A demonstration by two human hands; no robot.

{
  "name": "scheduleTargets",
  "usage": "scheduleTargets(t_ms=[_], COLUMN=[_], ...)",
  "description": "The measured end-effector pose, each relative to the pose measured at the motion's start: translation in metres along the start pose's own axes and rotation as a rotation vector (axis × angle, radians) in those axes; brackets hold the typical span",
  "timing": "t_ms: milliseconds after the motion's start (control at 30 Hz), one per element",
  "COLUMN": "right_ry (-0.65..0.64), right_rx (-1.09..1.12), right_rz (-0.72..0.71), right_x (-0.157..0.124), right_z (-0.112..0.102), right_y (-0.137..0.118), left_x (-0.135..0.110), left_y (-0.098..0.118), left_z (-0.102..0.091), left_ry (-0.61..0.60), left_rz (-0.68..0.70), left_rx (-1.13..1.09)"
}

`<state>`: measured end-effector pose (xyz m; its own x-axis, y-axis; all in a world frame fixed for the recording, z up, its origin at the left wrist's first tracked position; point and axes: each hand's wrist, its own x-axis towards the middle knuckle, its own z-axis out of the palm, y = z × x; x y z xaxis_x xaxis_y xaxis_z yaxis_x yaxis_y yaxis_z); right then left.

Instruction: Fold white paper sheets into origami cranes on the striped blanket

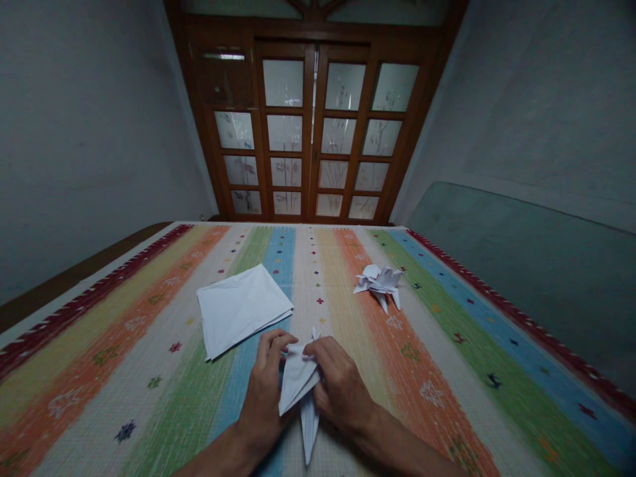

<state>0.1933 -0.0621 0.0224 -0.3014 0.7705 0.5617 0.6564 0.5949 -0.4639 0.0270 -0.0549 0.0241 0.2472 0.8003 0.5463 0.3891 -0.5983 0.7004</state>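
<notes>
My left hand [263,391] and my right hand [340,384] hold a folded white paper piece [298,377] between them, just above the cover. Its long pointed tip hangs down toward me, and my fingers hide its upper part. To the left of my hands lies a loose stack of white paper sheets [241,308], close to my left hand but apart from it. Further off to the right sits a white origami bird [380,281], out of reach of my fingers.
A rainbow-striped woven cover [447,371] spreads under everything, with a dark red border along its sides. A teal padded panel [527,278] stands at the right. Wooden glazed doors [308,132] close off the far end between grey walls.
</notes>
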Motion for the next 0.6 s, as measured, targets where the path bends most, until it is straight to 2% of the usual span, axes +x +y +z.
scheduleTargets(t_ms=[133,333,433,600], right_ry=[0.07,0.186,0.199,0.131], right_rx=[0.022,0.058,0.084,0.218], right_rz=[0.005,-0.015,0.092,0.267], right_x=[0.0,0.002,0.003,0.004], right_z=[-0.002,-0.003,-0.002,0.003], right_y=[0.001,0.008,0.01,0.013], left_x=[0.001,0.008,0.011,0.01], left_y=[-0.003,-0.003,-0.001,-0.002], left_z=[0.004,-0.002,-0.007,-0.004], left_ry=[0.036,0.167,0.191,0.219], left_rz=[-0.052,0.005,0.035,0.054], left_rx=[-0.004,0.016,0.041,0.062])
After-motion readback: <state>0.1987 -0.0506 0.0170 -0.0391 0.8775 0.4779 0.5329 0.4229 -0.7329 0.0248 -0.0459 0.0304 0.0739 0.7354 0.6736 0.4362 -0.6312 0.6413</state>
